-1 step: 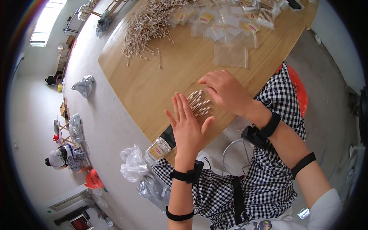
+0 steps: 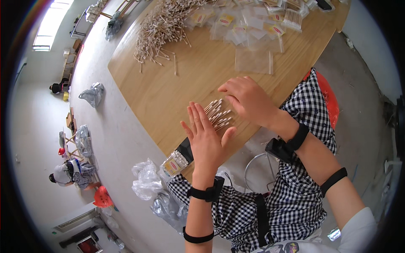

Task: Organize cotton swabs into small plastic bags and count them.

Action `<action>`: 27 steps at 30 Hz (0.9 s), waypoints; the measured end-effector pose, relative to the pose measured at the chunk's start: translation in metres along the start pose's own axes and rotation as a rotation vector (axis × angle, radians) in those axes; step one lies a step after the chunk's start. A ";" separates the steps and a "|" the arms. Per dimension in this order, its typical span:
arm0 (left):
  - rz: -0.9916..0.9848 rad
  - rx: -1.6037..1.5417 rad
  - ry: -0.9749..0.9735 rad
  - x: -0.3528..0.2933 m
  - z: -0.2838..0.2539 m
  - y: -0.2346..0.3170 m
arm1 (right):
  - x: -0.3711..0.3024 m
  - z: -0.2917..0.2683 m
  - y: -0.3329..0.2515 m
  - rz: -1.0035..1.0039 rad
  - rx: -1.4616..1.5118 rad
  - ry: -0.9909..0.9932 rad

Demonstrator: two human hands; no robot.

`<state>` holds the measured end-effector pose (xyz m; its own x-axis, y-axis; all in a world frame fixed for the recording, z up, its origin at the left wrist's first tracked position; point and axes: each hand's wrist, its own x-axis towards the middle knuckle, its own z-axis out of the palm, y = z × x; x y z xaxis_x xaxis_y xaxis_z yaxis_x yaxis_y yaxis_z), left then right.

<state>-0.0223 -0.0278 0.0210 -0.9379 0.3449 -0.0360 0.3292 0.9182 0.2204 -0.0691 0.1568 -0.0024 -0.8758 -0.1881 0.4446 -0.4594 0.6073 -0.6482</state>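
A small pile of cotton swabs [image 2: 219, 114] lies on the wooden table near its front edge. My left hand [image 2: 205, 141] is open, its palm turned down and fingers stretched out, along the left side of these swabs; it covers part of them. To their upper right hovers my right hand [image 2: 249, 101], its fingers bent and its thumb apart from the index finger, with nothing seen between them. Beside my left wrist, at the table corner, a filled clear bag of cotton swabs [image 2: 175, 163] with a yellow label lies next to a black flat thing [image 2: 184, 148].
A big heap of loose cotton swabs [image 2: 162, 31] covers the far left of the wooden table [image 2: 147, 97]. Clear zip bags [image 2: 254, 60], some with labels, spread over its far right. Crumpled plastic bags [image 2: 147, 181] are below the left corner. Another person [image 2: 69, 173] is at far left.
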 end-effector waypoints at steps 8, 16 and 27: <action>-0.063 0.071 0.082 -0.005 0.031 0.025 | -0.003 0.000 0.001 0.009 -0.006 0.035; -0.073 0.109 0.032 -0.006 0.026 0.026 | -0.001 -0.001 -0.003 0.006 -0.001 0.010; -0.118 0.136 0.049 0.003 0.028 0.026 | 0.000 0.007 -0.001 0.033 0.027 0.031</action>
<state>-0.0132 0.0022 -0.0009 -0.9739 0.2267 -0.0056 0.2255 0.9707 0.0836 -0.0693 0.1508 -0.0062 -0.8857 -0.1441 0.4412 -0.4345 0.5919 -0.6789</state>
